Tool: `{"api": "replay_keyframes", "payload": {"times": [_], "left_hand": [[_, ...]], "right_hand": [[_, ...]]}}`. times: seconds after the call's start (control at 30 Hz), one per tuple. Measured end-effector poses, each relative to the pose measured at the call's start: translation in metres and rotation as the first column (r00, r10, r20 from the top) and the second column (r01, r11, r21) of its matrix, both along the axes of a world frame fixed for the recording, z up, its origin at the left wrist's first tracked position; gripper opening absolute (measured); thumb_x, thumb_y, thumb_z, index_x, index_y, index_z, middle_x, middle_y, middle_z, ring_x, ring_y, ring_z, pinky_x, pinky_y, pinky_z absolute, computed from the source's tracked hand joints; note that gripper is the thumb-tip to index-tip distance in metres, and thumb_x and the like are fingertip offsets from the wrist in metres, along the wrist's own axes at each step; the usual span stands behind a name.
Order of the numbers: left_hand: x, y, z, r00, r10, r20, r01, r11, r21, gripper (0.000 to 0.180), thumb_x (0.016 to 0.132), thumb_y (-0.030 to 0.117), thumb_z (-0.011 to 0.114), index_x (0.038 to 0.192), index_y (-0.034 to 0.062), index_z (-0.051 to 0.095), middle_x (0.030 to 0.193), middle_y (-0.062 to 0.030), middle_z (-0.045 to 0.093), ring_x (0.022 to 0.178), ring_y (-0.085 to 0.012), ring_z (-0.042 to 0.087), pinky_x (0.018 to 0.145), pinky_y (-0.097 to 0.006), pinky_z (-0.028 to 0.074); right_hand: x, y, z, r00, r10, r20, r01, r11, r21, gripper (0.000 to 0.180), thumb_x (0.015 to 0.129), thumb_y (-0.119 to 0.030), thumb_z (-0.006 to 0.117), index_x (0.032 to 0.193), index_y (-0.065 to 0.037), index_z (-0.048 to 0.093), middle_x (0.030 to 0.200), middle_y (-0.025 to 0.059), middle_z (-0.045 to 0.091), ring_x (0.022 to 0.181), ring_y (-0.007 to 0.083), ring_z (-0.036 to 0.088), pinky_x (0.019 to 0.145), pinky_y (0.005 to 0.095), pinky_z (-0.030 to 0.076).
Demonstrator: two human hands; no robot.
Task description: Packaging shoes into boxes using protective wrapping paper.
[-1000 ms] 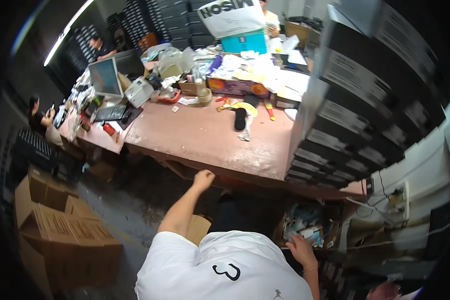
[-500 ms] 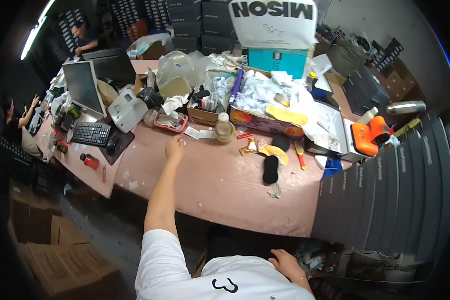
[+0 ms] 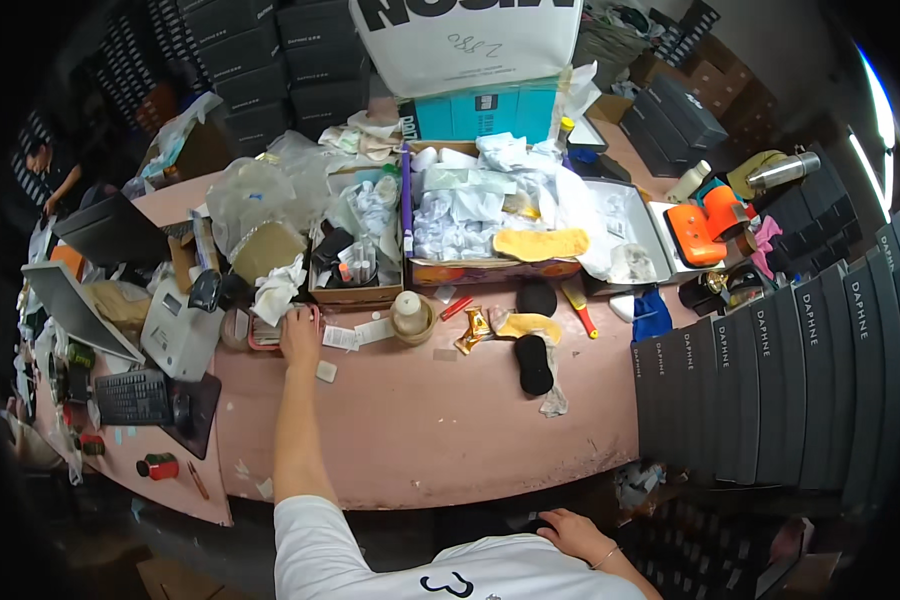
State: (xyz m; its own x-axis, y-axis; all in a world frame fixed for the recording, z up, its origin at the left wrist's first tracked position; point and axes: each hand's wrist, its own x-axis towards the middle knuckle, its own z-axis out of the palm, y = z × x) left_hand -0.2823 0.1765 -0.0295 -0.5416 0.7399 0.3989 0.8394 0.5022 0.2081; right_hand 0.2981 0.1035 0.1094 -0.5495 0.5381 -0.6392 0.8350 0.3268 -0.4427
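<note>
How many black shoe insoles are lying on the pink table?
2: one black insole just below the orange box, another black insole nearer the table edge. More may hide in clutter.

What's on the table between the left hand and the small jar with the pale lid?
In the head view, two white paper labels lie between the left hand and the jar; nothing else.

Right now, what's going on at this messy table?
A person in a white shirt leans over a cluttered pink table. Their left hand is stretched out and rests on a small pink tray in front of a cardboard box of odds and ends. Their right hand hangs low by the table's near edge, holding nothing that shows. A keyboard lies further left.
</note>
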Motion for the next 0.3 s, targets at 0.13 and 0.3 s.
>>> {"api": "replay_keyframes", "payload": {"times": [0.13,0.3], "left_hand": [[0.029,-0.013,0.037,0.954,-0.076,0.289,0.000,0.967,0.256,0.018,0.084,0.012,0.062,0.100,0.0055,0.056,0.093,-0.0139,0.060,0.085,-0.0286,0.060,0.073,-0.038,0.048],[0.162,-0.034,0.109,0.227,-0.351,0.908,0.205,0.929,0.308,0.018,0.091,0.015,0.060,0.105,0.0064,0.055,0.095,-0.0088,0.061,0.083,-0.0248,0.059,0.074,-0.036,0.049]], "right_hand": [[0.001,0.004,0.001,0.993,0.051,-0.108,-0.042,0.996,0.080,0.041,0.090,-0.031,0.057,0.119,-0.003,0.058,0.109,0.0198,0.061,0.094,0.0355,0.062,0.081,0.0417,0.052],[-0.030,0.036,0.052,0.793,-0.311,-0.524,0.309,0.946,-0.094,0.046,0.088,-0.012,0.063,0.131,-0.003,0.049,0.100,0.0143,0.061,0.088,0.0233,0.064,0.074,0.0294,0.052]]}}
